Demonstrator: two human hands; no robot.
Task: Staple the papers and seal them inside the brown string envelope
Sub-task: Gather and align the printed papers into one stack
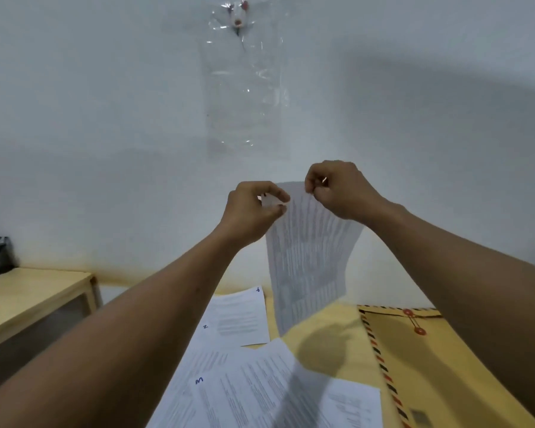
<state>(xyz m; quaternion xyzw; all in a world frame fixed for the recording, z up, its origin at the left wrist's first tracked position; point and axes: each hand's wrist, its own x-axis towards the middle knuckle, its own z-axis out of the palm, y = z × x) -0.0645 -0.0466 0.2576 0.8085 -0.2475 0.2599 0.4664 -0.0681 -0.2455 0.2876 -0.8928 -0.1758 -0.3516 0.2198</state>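
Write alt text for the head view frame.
The left hand and right hand pinch the top edge of a white printed paper sheet, held up before a pale wall. Below, loose white printed pages and a brown string-tie paper envelope lie on a light wooden table.

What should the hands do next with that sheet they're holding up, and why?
Probably lower the held sheet onto the loose pages and square them into one stack. The left hand and right hand pinch its top edge in mid-air, while the pages lie fanned apart beside the brown envelope.
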